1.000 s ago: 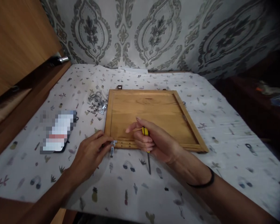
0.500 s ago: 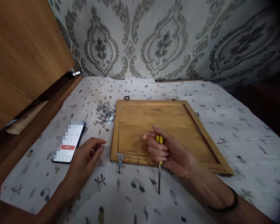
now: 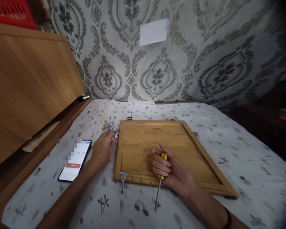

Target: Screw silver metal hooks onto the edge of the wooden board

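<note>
The left hand (image 3: 102, 148) has moved from the metal latch (image 3: 123, 181) to the hardware heap (image 3: 109, 126) beside the wooden panel (image 3: 143, 140); the latch now sits unheld across the panel's near edge, apparently needing no support; the left fingers bend at a shiny metal piece (image 3: 114, 137), though from here I cannot tell whether they pinch it; the right hand (image 3: 170, 171) grips the yellow-handled screwdriver (image 3: 165, 156), forefinger free, shaft pointing toward the wearer; the panel lies flat on the cloth-covered bench (image 3: 205, 121), right of a phone (image 3: 73, 175).

A grey-patterned wall (image 3: 186, 68) rises beside a wooden cabinet (image 3: 30, 82).
</note>
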Tool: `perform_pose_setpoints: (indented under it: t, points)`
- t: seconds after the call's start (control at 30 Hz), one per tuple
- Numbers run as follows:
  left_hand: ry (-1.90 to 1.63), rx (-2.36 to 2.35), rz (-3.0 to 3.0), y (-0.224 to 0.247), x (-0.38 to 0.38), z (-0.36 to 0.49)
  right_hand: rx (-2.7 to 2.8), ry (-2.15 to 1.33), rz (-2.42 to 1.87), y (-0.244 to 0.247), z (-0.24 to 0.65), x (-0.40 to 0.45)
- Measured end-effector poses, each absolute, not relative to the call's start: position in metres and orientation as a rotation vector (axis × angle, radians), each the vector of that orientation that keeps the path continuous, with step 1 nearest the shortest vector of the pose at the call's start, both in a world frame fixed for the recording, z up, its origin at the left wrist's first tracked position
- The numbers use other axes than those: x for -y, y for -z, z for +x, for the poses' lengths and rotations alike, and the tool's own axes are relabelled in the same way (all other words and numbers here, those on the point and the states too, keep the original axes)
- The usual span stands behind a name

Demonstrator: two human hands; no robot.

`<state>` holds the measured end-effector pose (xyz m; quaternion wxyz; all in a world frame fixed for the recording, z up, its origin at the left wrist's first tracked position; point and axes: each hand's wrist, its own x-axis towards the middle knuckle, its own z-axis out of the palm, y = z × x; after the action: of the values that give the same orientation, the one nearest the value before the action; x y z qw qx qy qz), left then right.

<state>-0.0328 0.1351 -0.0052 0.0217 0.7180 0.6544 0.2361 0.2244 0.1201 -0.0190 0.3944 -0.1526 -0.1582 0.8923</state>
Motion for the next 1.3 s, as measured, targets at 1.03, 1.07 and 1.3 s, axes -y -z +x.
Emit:
perform_pose_setpoints:
  t: [1.03,1.07,1.3]
  points:
    - [-0.059,-1.041,2.773,-0.034,-0.072,0.04,0.532,-2.255,-0.713,0.003,0.242,-0.076]
    - [-0.05,-1.088,2.774,-0.031,-0.068,0.04,0.534,-2.254,-0.716,0.002,0.241,-0.075]
    - [-0.405,-1.286,2.649,-0.009,-0.042,0.031,0.509,-2.236,-0.7,0.004,0.244,-0.076]
